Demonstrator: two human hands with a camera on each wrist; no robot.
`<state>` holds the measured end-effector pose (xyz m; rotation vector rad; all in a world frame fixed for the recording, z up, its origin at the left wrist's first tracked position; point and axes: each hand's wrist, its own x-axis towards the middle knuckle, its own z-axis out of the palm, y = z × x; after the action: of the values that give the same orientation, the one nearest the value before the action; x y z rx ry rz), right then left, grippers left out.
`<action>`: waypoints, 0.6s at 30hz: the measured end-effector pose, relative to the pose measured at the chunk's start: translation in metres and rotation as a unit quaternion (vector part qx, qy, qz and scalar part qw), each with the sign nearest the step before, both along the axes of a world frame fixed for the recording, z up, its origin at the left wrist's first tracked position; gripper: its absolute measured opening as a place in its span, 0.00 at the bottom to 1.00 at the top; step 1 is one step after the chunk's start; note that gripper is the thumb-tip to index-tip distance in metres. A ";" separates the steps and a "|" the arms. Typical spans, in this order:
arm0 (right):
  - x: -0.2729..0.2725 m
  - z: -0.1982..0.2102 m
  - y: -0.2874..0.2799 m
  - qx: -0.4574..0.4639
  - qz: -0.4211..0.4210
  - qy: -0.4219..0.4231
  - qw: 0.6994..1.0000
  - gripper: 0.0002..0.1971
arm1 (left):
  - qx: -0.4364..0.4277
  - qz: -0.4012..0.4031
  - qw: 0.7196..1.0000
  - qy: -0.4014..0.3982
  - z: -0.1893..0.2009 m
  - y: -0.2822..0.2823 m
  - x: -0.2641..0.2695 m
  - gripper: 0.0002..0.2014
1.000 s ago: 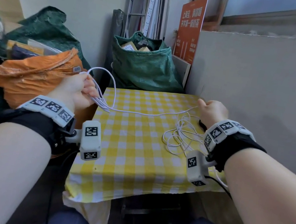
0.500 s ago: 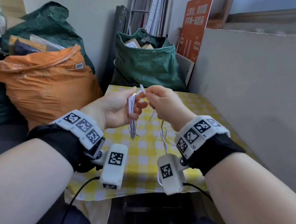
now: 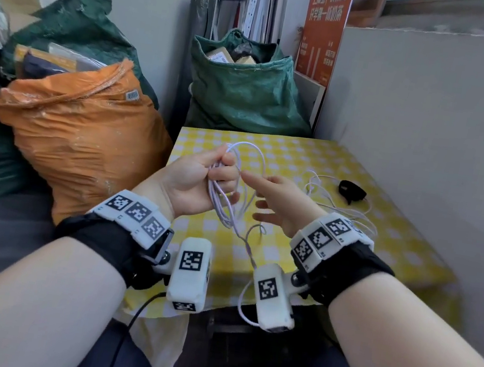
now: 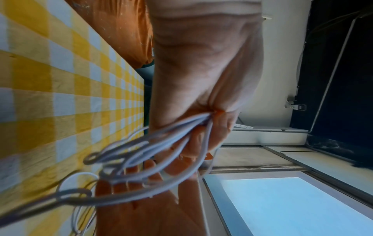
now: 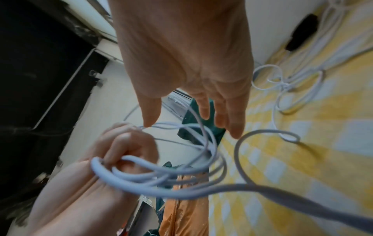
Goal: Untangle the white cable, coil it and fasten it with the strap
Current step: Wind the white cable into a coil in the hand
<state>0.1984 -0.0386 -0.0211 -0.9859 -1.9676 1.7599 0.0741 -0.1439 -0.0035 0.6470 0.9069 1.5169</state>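
My left hand [image 3: 204, 174] grips a bundle of loops of the white cable [image 3: 225, 203] above the near half of the yellow checked table [image 3: 302, 155]. The loops hang from the fist [image 4: 201, 124] toward the cloth [image 5: 165, 174]. My right hand [image 3: 276, 201] hovers just right of the bundle with its fingers [image 5: 232, 118] spread straight, holding nothing. The cable's loose rest [image 3: 339, 199] lies in tangles on the table at right and trails off the front edge. The black strap [image 3: 352, 189] lies on the cloth beyond that tangle [image 5: 302, 33].
An orange sack [image 3: 83, 139] stands left of the table and a green sack [image 3: 243, 88] behind it. A grey panel [image 3: 432, 134] walls the table's right side. An orange sign [image 3: 323, 21] leans at the back.
The hands were together pinching the cable half a second ago. Now my right hand has let go and moved slightly right with fingers spread, while my left hand keeps the coiled loops.
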 end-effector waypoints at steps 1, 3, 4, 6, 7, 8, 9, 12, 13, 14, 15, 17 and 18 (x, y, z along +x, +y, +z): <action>-0.003 -0.004 0.002 -0.041 0.024 -0.004 0.999 0.33 | 0.008 -0.019 1.000 -0.014 -0.001 0.002 -0.001 0.21; -0.011 -0.012 0.008 -0.146 0.070 0.021 0.987 0.33 | 0.013 -0.061 0.997 -0.054 -0.006 0.008 -0.009 0.21; -0.014 -0.014 0.011 -0.189 0.075 0.039 0.978 0.28 | 0.015 -0.093 0.993 -0.077 -0.008 0.011 -0.016 0.20; -0.019 -0.019 0.021 -0.245 0.052 0.085 0.964 0.16 | 0.016 -0.164 0.976 -0.142 -0.011 0.018 -0.030 0.18; -0.022 -0.021 0.028 -0.263 0.027 0.110 0.958 0.12 | 0.007 -0.166 0.974 -0.154 -0.014 0.024 -0.037 0.19; -0.025 -0.023 0.035 -0.275 0.002 0.133 0.952 0.10 | -0.013 -0.134 0.981 -0.142 -0.019 0.031 -0.045 0.21; -0.028 -0.026 0.043 -0.289 -0.018 0.153 0.945 0.09 | -0.040 -0.095 0.988 -0.115 -0.024 0.039 -0.052 0.23; -0.041 -0.036 0.064 -0.348 -0.036 0.194 0.916 0.13 | -0.091 -0.033 0.993 -0.072 -0.046 0.059 -0.065 0.22; -0.047 -0.040 0.071 -0.360 -0.037 0.197 0.911 0.15 | -0.104 -0.027 0.992 -0.073 -0.055 0.067 -0.069 0.21; -0.051 -0.044 0.077 -0.361 -0.038 0.192 0.912 0.17 | -0.115 -0.016 0.990 -0.075 -0.063 0.072 -0.072 0.21; -0.055 -0.048 0.084 -0.351 -0.039 0.177 0.919 0.19 | -0.127 0.003 0.989 -0.079 -0.072 0.078 -0.074 0.21; -0.061 -0.058 0.093 -0.308 -0.047 0.125 0.942 0.20 | -0.143 0.037 0.985 -0.088 -0.086 0.087 -0.075 0.20; -0.063 -0.062 0.096 -0.284 -0.055 0.099 0.952 0.20 | -0.148 0.042 0.983 -0.095 -0.092 0.090 -0.075 0.20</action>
<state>0.1357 0.0572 -0.0833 -1.0066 -1.2770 2.3102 -0.0009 -0.0540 -0.0953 0.2464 0.9960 1.4532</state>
